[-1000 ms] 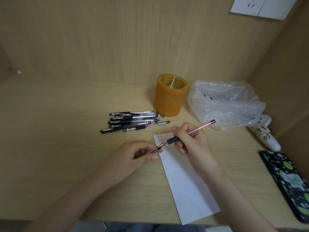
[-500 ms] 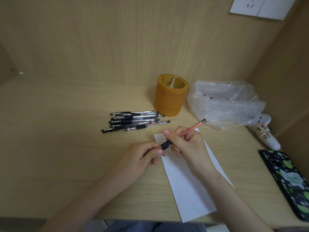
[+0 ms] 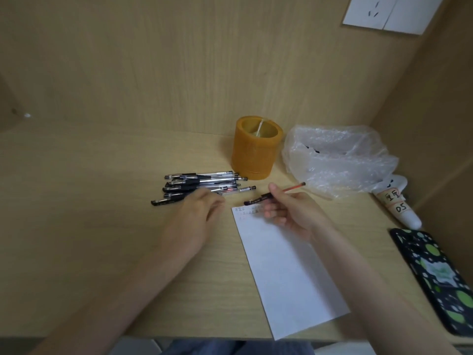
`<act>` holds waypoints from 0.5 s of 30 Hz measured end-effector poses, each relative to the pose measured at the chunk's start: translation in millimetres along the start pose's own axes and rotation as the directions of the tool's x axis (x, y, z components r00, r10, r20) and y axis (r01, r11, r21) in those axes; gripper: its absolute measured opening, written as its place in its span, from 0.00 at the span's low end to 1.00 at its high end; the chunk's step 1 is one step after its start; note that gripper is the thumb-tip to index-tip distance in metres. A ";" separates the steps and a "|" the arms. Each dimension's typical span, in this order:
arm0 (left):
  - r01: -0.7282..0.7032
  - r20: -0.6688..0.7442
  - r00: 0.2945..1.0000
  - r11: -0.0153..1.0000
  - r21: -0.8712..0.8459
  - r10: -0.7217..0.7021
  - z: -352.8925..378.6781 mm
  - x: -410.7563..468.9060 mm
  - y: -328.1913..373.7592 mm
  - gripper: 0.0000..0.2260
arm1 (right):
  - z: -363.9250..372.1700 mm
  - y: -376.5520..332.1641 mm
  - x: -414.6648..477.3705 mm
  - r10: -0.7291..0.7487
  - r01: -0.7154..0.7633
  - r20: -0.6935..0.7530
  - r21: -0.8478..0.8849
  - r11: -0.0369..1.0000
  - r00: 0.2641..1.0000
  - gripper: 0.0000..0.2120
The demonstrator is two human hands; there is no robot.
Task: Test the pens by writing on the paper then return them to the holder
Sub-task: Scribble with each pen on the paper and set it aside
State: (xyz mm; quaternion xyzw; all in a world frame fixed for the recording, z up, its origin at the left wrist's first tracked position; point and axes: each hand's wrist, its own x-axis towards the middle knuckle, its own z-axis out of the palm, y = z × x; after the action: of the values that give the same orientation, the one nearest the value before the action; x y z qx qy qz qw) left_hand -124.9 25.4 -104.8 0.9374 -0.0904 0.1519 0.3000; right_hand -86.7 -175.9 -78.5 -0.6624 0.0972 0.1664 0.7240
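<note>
My right hand [image 3: 289,211] grips a red pen [image 3: 294,187] with a black grip and cap. It holds the pen just above the top of the white paper strip [image 3: 281,265], capped end pointing left. Small test marks sit at the paper's top edge. My left hand [image 3: 194,216] is blurred and hovers with loose fingers over the near side of a pile of several black-capped pens [image 3: 199,181]. The orange cylindrical holder [image 3: 256,155] stands upright behind the pile, with one thin stick inside it.
A crumpled clear plastic bag [image 3: 337,157] lies right of the holder. A white labelled tube [image 3: 399,206] and a black phone with green spots [image 3: 435,278] lie along the right wall. Wooden walls close the back and right; a wall socket [image 3: 384,14] is at top right.
My left hand left the pen tip and moved up-left to the pen pile. The pen in my right hand now has its cap on and sits slightly higher.
</note>
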 end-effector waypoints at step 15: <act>-0.136 -0.055 0.984 0.918 0.373 0.169 11.0 17.3 -20.1 0.10 | -11.7 -3.5 31.5 -0.456 0.282 0.071 -0.865 0.415 0.887 0.12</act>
State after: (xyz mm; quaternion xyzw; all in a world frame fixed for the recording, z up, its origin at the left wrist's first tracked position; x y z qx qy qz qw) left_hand -100.9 33.7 -118.1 0.9596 -0.1202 0.2294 0.1101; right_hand -55.3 -184.2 -87.8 -0.9477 -0.0834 -0.0309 0.3066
